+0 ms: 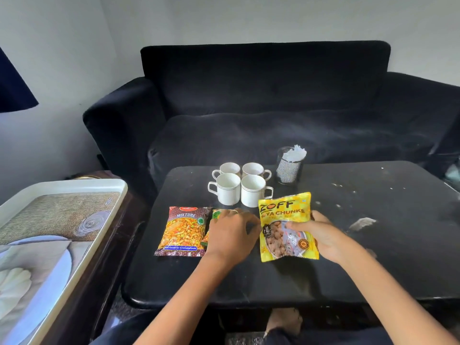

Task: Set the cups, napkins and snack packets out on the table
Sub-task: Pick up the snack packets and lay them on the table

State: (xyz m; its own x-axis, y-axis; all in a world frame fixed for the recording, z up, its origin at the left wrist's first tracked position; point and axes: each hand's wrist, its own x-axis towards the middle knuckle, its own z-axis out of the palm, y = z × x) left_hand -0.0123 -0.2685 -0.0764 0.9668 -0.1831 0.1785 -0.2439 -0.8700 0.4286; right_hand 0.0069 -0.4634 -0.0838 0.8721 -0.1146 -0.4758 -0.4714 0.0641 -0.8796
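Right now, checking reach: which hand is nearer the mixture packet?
Left. The left hand rests just right of the mixture packet; the right hand holds the yellow packet farther right.

Sofa [273, 100]: black, at my twelve o'clock, just behind the table.
Table [373, 245]: black top, pale smudges toward three o'clock.
Tray [82, 245]: white-rimmed with a printed picture, at my nine o'clock, on a dark side stand [104, 270] beside the table.
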